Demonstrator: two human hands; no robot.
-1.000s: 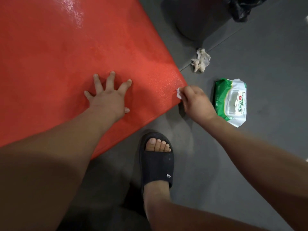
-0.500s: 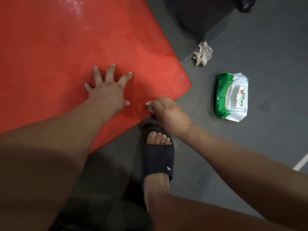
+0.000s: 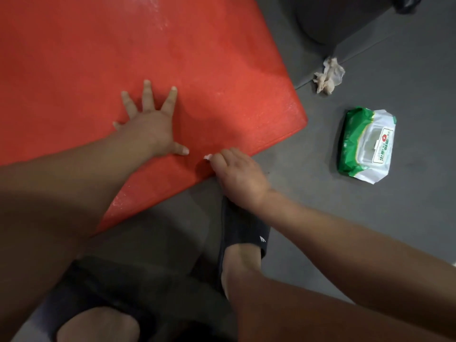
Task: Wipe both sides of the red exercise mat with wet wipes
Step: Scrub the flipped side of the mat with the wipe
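Note:
The red exercise mat (image 3: 103,58) lies on the grey floor and fills the upper left; its near corner points right. My left hand (image 3: 150,119) presses flat on the mat with fingers spread. My right hand (image 3: 238,175) sits at the mat's near edge, fingers curled round a small white wet wipe (image 3: 206,157); only a scrap of the wipe shows at the fingertips. The green and white pack of wet wipes (image 3: 365,144) lies on the floor to the right of the mat's corner.
A crumpled used wipe (image 3: 329,75) lies on the floor beyond the pack. A dark round bin base (image 3: 328,18) stands at the top. My foot in a black slide sandal (image 3: 244,233) is just below my right hand.
My right hand has slid with the wipe from the mat's right corner leftward along the near edge, ending close to my left thumb. My left hand has stayed pressed on the mat.

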